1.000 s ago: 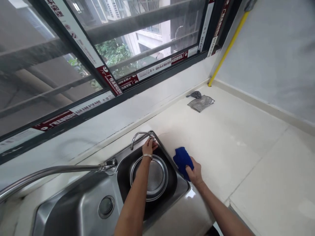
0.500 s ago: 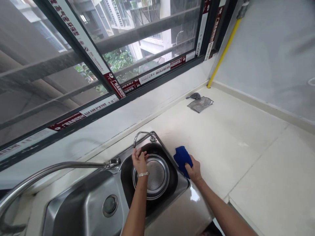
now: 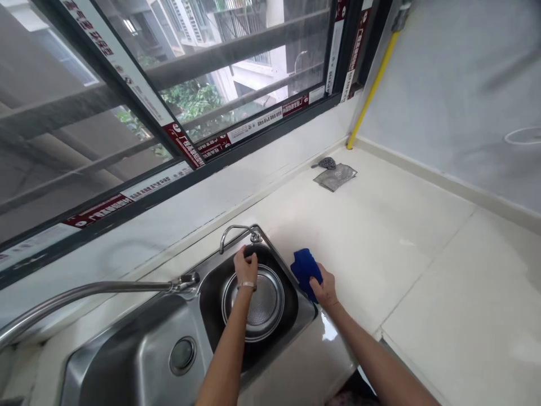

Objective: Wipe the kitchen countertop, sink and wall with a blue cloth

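My left hand (image 3: 245,268), with a band at the wrist, hangs over the right sink basin (image 3: 291,316), its fingers apart and curved. It is just below the small curved faucet (image 3: 231,228) and seems to hold nothing. Under it lies a round stainless-steel strainer basin (image 3: 261,299) with a textured bottom, partly hidden by my left hand and forearm. At the basin's right edge, my right hand (image 3: 325,287) is closed around a folded blue cloth (image 3: 305,269), the thumb lying on top of it.
The left sink basin (image 3: 152,338) has a round drain (image 3: 182,355). A long metal faucet (image 3: 97,287) extends leftward. On the white counter (image 3: 380,242), a dark scouring pad (image 3: 327,163) touches a grey flat packet (image 3: 336,177). A yellow pipe (image 3: 372,93) rises at the corner beside the window.
My left hand has moved slightly right, away from the small faucet's spout and toward its base. The right hand keeps the blue cloth. The whole view has shifted a little.
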### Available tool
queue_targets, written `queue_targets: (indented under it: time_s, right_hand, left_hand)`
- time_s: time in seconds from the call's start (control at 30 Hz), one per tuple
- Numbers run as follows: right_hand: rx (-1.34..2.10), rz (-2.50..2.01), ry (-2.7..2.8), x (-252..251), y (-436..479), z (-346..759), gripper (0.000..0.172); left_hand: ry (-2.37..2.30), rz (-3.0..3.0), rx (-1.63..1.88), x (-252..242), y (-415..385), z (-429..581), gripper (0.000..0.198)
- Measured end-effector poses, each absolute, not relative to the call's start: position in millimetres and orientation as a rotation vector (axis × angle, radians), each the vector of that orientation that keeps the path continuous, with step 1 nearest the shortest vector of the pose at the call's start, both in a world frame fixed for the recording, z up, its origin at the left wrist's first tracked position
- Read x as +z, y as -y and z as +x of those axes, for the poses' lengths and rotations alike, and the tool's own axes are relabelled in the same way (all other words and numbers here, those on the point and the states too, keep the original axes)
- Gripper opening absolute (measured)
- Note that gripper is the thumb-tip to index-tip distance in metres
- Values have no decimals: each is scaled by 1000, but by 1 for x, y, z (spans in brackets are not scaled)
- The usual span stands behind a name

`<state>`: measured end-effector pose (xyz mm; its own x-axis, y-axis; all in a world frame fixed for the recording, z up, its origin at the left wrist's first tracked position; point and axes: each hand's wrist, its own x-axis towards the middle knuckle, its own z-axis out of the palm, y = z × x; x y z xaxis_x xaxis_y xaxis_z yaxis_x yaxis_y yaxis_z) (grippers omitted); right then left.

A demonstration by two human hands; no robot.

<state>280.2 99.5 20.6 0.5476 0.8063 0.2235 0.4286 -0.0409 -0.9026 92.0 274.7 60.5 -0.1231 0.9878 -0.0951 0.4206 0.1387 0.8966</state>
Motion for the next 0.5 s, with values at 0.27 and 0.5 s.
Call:
queue_targets:
  time_s: [0.27,0.5]
  right_hand:
    - [419,-1650,1064,28,-101,279,35]
    - [405,-1624,1066,26,-102,280,35]
  left_hand:
    - [-1809,1540,514,49,-330,119,48]
    - [-1840,1557,397,44,-336,115,43]
